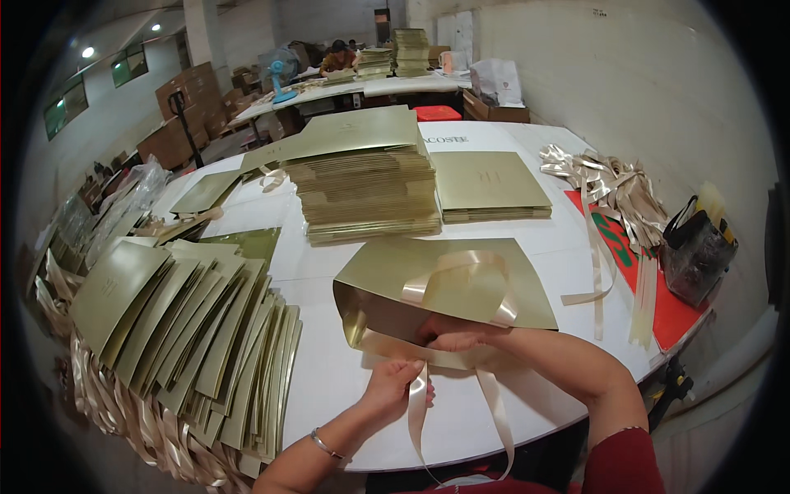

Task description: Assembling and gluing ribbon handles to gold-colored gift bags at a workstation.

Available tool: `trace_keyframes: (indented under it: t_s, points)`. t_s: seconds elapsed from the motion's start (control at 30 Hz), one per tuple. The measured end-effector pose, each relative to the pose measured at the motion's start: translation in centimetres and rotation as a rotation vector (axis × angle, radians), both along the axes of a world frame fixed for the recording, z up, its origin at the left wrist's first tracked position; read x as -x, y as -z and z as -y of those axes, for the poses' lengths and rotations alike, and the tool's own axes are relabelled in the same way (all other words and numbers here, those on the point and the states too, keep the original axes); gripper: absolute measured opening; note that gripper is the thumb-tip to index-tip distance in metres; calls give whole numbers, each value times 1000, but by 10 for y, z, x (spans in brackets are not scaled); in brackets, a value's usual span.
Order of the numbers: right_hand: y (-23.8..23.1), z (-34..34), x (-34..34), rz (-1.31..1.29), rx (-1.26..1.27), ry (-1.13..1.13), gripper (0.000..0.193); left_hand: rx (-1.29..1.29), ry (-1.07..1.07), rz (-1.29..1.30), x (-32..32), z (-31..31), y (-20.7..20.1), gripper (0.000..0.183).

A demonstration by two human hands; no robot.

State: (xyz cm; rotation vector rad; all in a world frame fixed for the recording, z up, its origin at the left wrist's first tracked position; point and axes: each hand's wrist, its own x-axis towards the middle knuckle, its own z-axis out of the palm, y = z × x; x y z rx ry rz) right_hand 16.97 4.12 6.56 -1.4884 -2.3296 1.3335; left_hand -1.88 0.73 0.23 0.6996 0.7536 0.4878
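Observation:
A gold paper bag (370, 276) lies on its side in front of me, its mouth toward me. One satin ribbon handle (504, 309) loops over its upper panel. Another ribbon handle (491, 403) hangs from the near rim toward my body. My left hand (395, 385) is closed in a pinch on this hanging ribbon, just below the rim. Inside the mouth, my right hand (457, 336) is curled against the near panel. Its fingertips are partly hidden, so what they hold cannot be made out.
A tall stack of flat gold bags (366, 193) stands behind, beside a lower stack (494, 183). Fanned bags with ribbons (189, 329) crowd the left. A ribbon bundle (613, 189) and a black container (699, 255) lie right. Farther back, a person (338, 59) sits at another table.

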Motion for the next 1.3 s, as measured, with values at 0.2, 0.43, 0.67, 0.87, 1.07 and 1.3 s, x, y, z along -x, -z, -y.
trace_keyframes:
  t_s: [0.2, 0.43, 0.67, 0.87, 1.07, 1.3]
  points:
    - [35, 13, -7, -19, -46, 106, 37, -899, 55, -563, 14, -3, -29, 21]
    - [34, 56, 11, -241, -44, 382, 38, -1669, -229, -722, 18, -16, 9, 16]
    - [15, 71, -20, 29, -46, 296, 43, -1957, -20, -627, 29, -2, 2, 17]
    - [-52, 113, -85, 596, -134, -15, 50, -2076, 58, -656, 37, 3, -10, 21]
    - [0, 118, -124, 691, -473, -157, 23, -2176, 61, -691, 30, -8, 1, 18]
    - [2, 93, -140, 761, -547, -47, 24, -2223, 63, -800, 22, -5, 4, 10]
